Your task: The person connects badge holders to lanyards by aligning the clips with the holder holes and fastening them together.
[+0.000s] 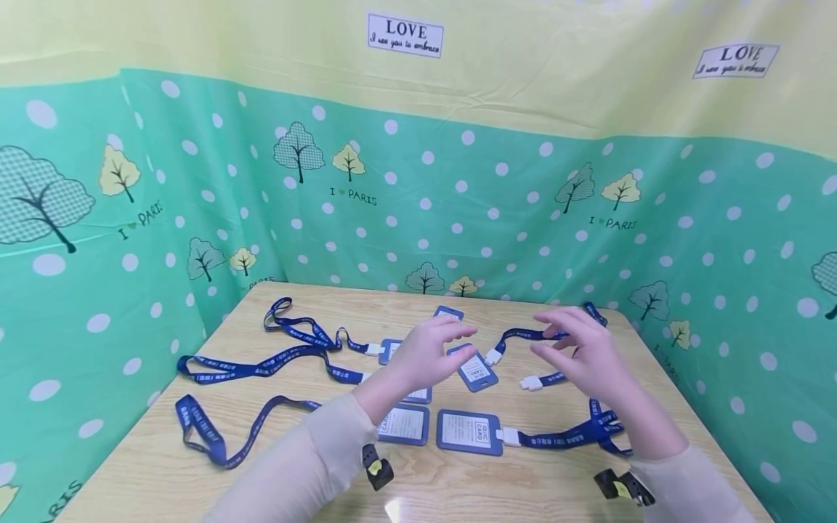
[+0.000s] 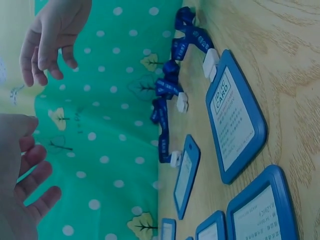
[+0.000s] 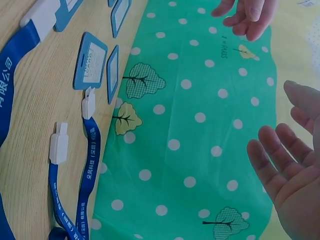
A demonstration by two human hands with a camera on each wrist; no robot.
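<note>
My left hand [image 1: 428, 352] hovers over the middle of the table, its fingers loosely bent and holding nothing. To its right, my right hand [image 1: 585, 352] is also raised, fingers apart and nothing in them. Below and between them lies a blue card holder [image 1: 474, 367]; a white clip [image 1: 493, 357] meets its edge, though whether it is fastened I cannot tell. Another white clip [image 1: 531, 383] on a blue lanyard lies apart from any holder. Nearer me, a card holder [image 1: 469, 432] is joined to a lanyard [image 1: 562, 439]. A farther card holder [image 1: 448, 313] is partly hidden.
On the left lie several blue lanyards [image 1: 261, 367] with card holders, including one [image 1: 404, 425] at the front, partly covered by my left arm. The wooden table [image 1: 314, 294] is bordered by a green dotted curtain [image 1: 418, 211]. Black straps [image 1: 375, 466] circle both wrists.
</note>
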